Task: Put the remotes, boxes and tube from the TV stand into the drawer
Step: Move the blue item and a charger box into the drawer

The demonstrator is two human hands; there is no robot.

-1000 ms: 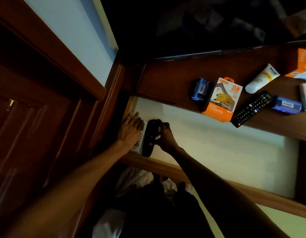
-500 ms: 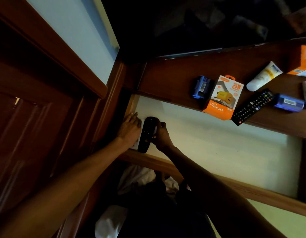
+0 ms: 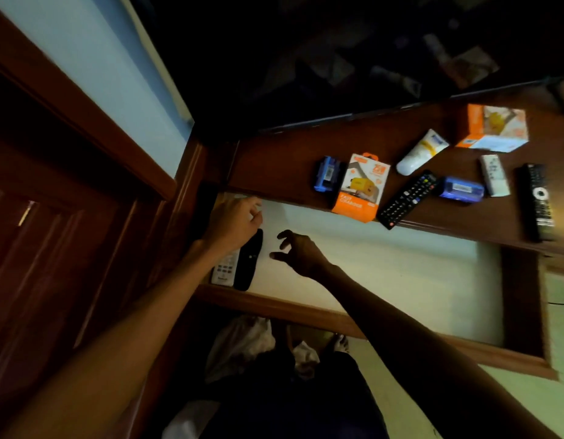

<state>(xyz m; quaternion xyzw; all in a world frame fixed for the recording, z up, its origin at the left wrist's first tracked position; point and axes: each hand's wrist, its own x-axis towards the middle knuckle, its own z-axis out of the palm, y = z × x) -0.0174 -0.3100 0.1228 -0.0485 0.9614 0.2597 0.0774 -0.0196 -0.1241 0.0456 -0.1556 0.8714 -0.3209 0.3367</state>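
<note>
The open drawer [image 3: 385, 267] has a pale bottom. A black remote [image 3: 249, 260] and a white remote [image 3: 224, 271] lie side by side at its left end. My left hand [image 3: 233, 224] hovers over them with fingers loosely curled, holding nothing. My right hand [image 3: 298, 251] is just right of the black remote, fingers spread, empty. On the TV stand [image 3: 280, 166] lie a blue box [image 3: 326, 174], an orange charger box [image 3: 361, 188], a white tube [image 3: 420, 152], a black remote [image 3: 407, 199], another blue box [image 3: 459, 189], a small white remote [image 3: 495, 175], a long black remote [image 3: 537, 201] and a second orange box [image 3: 492, 128].
A wooden door [image 3: 52, 217] and its frame stand at the left, beside a pale blue wall [image 3: 93, 68]. The dark TV screen [image 3: 337, 52] fills the top. The drawer's wooden front rail [image 3: 306, 308] runs below my hands. My legs and pale cloth [image 3: 242, 343] are underneath.
My right hand has let go of the black remote, which now lies in the drawer beside the white one. Both hands have lifted off the remotes, the left moving up towards the stand.
</note>
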